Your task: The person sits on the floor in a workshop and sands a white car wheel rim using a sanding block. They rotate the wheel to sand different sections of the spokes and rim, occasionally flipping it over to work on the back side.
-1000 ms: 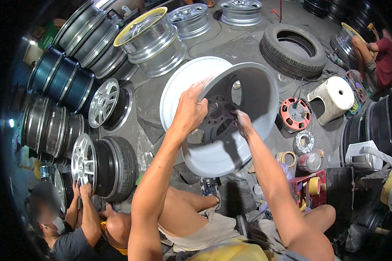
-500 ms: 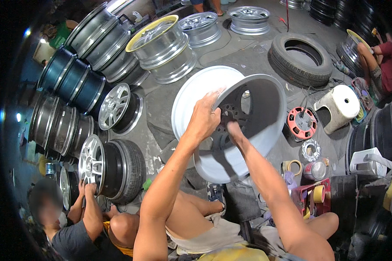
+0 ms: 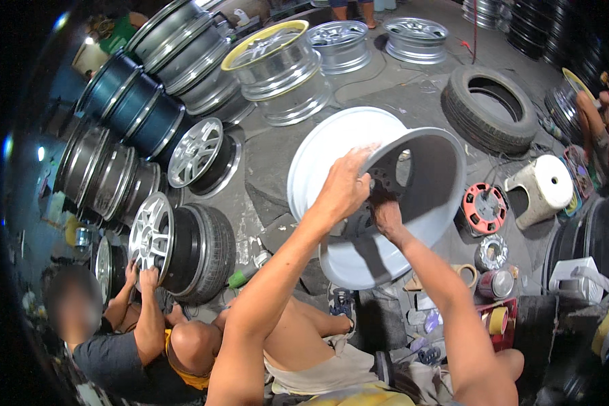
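Note:
A pale grey-white wheel rim stands tilted on the floor before my knees, its hollow barrel facing up toward me. My left hand is closed over the upper left edge of this rim. Inside the barrel, beside the dark hub face with its bolt holes, is my right hand. Shadow covers its fingers, so I cannot make out their pose or anything in them.
Stacked rims line the left. Nearby, a person holds a silver wheel. A loose tyre lies at the far right, beyond a red cable reel and white stool. Tape and cans sit nearer.
The view has shifted, so the surroundings appear farther right and lower. My right hand has moved slightly within the barrel, while my left stays on the rim's edge.

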A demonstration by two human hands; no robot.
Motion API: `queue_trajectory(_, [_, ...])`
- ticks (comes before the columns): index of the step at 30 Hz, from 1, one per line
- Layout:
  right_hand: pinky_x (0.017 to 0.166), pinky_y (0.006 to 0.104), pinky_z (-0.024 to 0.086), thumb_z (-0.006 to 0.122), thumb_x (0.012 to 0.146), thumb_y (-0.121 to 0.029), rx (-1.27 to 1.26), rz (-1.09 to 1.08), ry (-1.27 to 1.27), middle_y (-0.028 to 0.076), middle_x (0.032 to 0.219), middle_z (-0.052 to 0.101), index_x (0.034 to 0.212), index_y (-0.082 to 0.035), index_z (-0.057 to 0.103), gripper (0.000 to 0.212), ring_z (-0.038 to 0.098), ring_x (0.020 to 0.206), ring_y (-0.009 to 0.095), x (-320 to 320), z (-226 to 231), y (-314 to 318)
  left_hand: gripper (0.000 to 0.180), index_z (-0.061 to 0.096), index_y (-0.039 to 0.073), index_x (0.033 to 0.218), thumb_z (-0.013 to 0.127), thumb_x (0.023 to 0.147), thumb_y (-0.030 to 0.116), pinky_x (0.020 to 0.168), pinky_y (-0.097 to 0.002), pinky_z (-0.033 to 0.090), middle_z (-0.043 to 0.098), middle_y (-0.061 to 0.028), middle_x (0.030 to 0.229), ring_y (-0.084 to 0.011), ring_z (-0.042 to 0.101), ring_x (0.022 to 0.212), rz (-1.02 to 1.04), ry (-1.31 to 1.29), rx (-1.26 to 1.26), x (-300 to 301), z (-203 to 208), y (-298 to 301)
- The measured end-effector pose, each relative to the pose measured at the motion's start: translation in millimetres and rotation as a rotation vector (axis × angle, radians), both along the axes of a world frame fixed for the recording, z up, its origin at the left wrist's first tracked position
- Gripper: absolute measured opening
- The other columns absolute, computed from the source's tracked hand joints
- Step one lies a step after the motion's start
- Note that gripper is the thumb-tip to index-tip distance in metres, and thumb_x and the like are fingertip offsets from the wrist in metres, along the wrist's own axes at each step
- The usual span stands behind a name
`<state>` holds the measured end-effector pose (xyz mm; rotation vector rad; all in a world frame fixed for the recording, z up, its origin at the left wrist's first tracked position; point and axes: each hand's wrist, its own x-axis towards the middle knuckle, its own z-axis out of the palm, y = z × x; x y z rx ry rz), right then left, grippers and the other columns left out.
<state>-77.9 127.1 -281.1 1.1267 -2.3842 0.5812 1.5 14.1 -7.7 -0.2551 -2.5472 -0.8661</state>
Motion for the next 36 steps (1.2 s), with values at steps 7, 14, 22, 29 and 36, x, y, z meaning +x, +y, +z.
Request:
queue_trajectory(7, [0.099, 0.0426, 0.047, 0.052, 0.100, -0.018, -0.523, 0.026, -0.590, 0.014, 0.126, 0.064, 0.129, -0.013, 0.063, 0.032, 0.060, 0.115, 0.028, -24, -19, -35, 0.061, 0.056, 0.001, 0.135, 0.052, 0.075, -0.008, 0.112, -0.0446, 0.039, 0.058, -0.0269, 0.134, -0.0437, 0.053, 0.127, -0.046, -0.024, 0.111, -3, 5, 10])
queue_trajectory(14, [0.115, 0.0404, 0.032, 0.050, 0.102, -0.018, -0.280, 0.635, -0.698, 0.011, 0.141, 0.049, 0.141, -0.008, 0.047, 0.041, 0.043, 0.136, 0.027, -51, -22, -3, 0.059, 0.057, 0.001, 0.135, 0.055, 0.077, -0.008, 0.111, -0.0439, 0.040, 0.057, -0.0260, 0.135, -0.0427, 0.054, 0.127, -0.013, -0.034, 0.130, 10, 1, -1])
queue_trajectory(22, [0.091, 0.0437, 0.053, 0.058, 0.096, -0.018, -0.510, -0.229, -0.760, 0.015, 0.126, 0.064, 0.131, -0.007, 0.057, 0.036, 0.063, 0.115, 0.033, -33, -15, -43, 0.063, 0.057, 0.001, 0.137, 0.054, 0.075, -0.011, 0.100, -0.0399, 0.049, 0.060, -0.0241, 0.134, -0.0386, 0.060, 0.120, -0.031, -0.025, 0.076, -3, 6, 11])
queue_trajectory(29, [0.068, 0.0386, 0.060, 0.075, 0.084, -0.004, -1.775, -0.535, -1.600, 0.014, 0.105, 0.072, 0.111, 0.009, 0.067, 0.030, 0.071, 0.079, 0.024, -11, 44, -56, 0.062, 0.058, 0.002, 0.136, 0.051, 0.076, -0.011, 0.085, -0.0350, 0.054, 0.062, -0.0229, 0.132, -0.0348, 0.066, 0.111, 0.047, -0.050, 0.035, 18, 5, -12])
queue_trajectory(36, [0.071, 0.0476, 0.051, 0.063, 0.078, -0.008, -0.588, -0.286, -0.498, 0.024, 0.077, 0.065, 0.078, 0.003, 0.067, 0.012, 0.063, 0.076, 0.045, 47, 9, -61, 0.060, 0.058, 0.002, 0.135, 0.054, 0.077, -0.008, 0.112, -0.0447, 0.039, 0.060, -0.0258, 0.131, -0.0430, 0.053, 0.126, -0.002, -0.078, 0.091, 2, 5, -3])
